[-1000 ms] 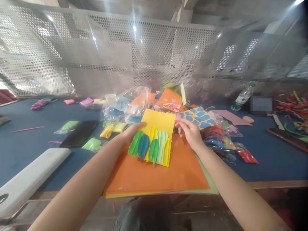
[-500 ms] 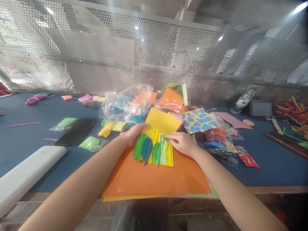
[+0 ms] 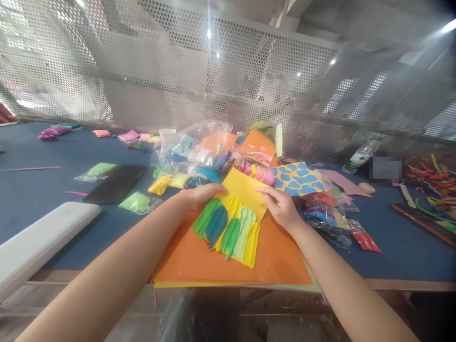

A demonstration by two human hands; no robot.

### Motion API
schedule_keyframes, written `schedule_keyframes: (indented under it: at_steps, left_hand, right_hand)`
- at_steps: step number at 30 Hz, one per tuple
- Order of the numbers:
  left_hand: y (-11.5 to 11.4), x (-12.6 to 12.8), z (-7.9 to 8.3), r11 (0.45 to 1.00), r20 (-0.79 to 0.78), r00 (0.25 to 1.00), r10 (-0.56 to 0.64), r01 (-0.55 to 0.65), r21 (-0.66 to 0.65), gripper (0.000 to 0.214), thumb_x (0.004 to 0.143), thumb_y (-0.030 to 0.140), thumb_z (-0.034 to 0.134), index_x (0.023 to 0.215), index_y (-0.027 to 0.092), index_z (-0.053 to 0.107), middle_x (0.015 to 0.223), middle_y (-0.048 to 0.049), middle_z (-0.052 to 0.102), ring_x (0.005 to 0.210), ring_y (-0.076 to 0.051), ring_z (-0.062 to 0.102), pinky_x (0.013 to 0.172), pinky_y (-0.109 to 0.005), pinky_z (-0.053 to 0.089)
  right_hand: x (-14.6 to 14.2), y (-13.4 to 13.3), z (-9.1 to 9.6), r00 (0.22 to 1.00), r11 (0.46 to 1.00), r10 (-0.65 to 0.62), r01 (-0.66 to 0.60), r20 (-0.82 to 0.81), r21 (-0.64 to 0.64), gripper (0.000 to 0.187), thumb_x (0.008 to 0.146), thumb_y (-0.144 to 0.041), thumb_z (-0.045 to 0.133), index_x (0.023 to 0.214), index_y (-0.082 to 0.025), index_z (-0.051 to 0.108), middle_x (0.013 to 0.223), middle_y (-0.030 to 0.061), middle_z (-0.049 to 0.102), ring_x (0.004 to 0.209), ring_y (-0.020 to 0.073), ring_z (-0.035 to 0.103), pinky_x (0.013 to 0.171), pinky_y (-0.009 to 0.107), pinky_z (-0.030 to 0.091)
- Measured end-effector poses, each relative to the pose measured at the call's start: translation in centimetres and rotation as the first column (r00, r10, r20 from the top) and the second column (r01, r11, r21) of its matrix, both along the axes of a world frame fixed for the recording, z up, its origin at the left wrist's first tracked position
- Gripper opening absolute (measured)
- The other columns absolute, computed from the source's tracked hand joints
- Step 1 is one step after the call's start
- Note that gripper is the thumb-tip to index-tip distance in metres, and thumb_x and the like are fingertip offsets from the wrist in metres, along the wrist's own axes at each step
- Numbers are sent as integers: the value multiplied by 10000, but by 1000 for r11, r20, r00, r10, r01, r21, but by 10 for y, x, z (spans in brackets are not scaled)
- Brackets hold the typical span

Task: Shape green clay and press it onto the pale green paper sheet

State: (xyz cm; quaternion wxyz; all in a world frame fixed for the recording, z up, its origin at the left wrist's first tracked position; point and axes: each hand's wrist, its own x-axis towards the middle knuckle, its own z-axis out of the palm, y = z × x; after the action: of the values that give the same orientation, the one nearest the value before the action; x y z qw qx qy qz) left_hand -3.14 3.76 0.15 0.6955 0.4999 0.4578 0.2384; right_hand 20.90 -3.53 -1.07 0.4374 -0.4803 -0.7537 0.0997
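**Steadying a strip-fringed card with both hands**

A yellow card (image 3: 245, 190), fringed over its lower part with green, blue and yellow strips (image 3: 231, 232) (foam or clay, the material cannot be told from this view), lies on an orange sheet (image 3: 278, 256) near the edge of a blue table (image 3: 46, 190). Its long axis slants, the bare yellow end pointing away and to the right. The left hand (image 3: 201, 197) lies flat and open across the card's left edge, just above the strips, and is the nearer hand to them. The right hand (image 3: 281, 206) is curved and narrower, its fingertips (image 3: 267, 191) at the right edge; whether they pinch the card cannot be told. A blue-and-yellow patterned card (image 3: 295, 178) and clear bags of coloured clay (image 3: 174, 152) lie just beyond.
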Motion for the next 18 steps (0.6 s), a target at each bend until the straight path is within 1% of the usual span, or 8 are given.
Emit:
schedule_keyframes:
  at_steps: [2,3,6,8,10,12,15,18]
  left_hand:
    - [-2,-2,2,1000,-29,999,-28,28,14,187,651,275,731,808,176,712,814,-95,735,741,-296,671,607,-328,517]
    - [-3,-3,3,998,-38,998,-44,46,34,183,652,276,740,804,176,718,864,-90,735,775,-284,665,606,-303,510]
    - [-3,-6,7,969,-108,985,-133,153,196,200,680,313,738,839,192,730,1005,-55,708,901,-241,627,649,-234,479]
    - [-2,-7,10,913,-232,953,-193,261,312,238,725,374,691,887,203,724,1028,-37,680,891,-213,597,643,-219,452]
    - [-1,-7,12,866,-368,904,-220,354,352,301,762,449,628,929,211,703,977,-27,649,792,-178,561,583,-218,417]
    - [-1,-6,14,828,-462,849,-255,439,349,346,780,511,578,901,201,672,858,-19,599,676,-146,495,515,-217,372]
    - [-1,-4,14,762,-514,791,-331,546,349,383,778,558,557,745,178,599,675,3,470,568,-119,393,458,-224,325]
    - [0,-2,12,708,-519,766,-380,602,370,387,767,563,563,698,182,577,624,13,430,536,-113,365,456,-231,319]
  right_hand:
    - [5,0,3,998,996,-60,62,-35,65,309,915,-232,420,1117,-227,653,800,20,691,629,153,604,587,277,477]
    - [6,0,4,998,993,-50,52,-25,101,334,912,-194,397,1137,-225,642,792,21,676,655,155,604,616,285,483]
    - [7,-1,8,989,967,96,-119,110,224,409,844,-55,368,984,-240,705,853,38,669,819,170,623,733,318,495]
    - [5,-2,10,954,931,210,-262,215,252,456,773,9,362,842,-251,730,870,30,686,841,171,622,751,334,496]
    - [1,-4,10,909,897,312,-378,277,228,494,709,46,353,797,-256,733,859,8,715,818,168,619,761,350,498]
    - [-3,-6,9,862,871,411,-467,297,151,534,641,69,337,799,-250,735,866,-10,740,807,167,619,776,361,499]
    - [-7,-7,6,798,822,553,-569,240,-4,576,547,69,307,788,-227,739,844,-9,754,798,163,635,762,348,510]
    - [-12,-9,4,746,758,653,-647,131,-87,561,523,54,301,764,-201,738,824,12,755,796,168,651,735,334,531]
